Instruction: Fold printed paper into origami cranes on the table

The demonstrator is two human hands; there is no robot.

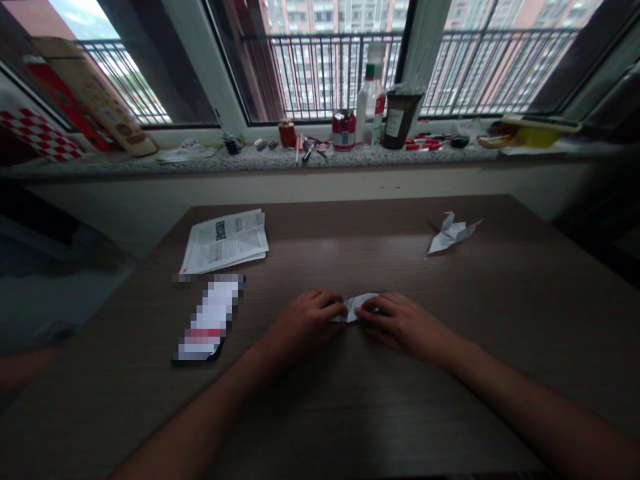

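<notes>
A small folded piece of printed paper (356, 307) lies low over the middle of the table, between my two hands. My left hand (313, 319) grips its left end, fingers bent over the edge. On the right end, the fingers of my right hand (395, 317) are closed on the same paper. Both hands cover its ends, so only the middle part shows. Farther off to the right stands a folded paper crane (453, 233) with spread wings, apart from my hands.
Folded newspaper sheets (225, 241) lie at the table's back left, with a phone (210, 320) in front of them, its screen blurred. On the windowsill (190, 163) stand a red can (343, 130), a bottle (369, 107) and a dark cup (400, 120). Part of another arm (25, 369) shows at far left.
</notes>
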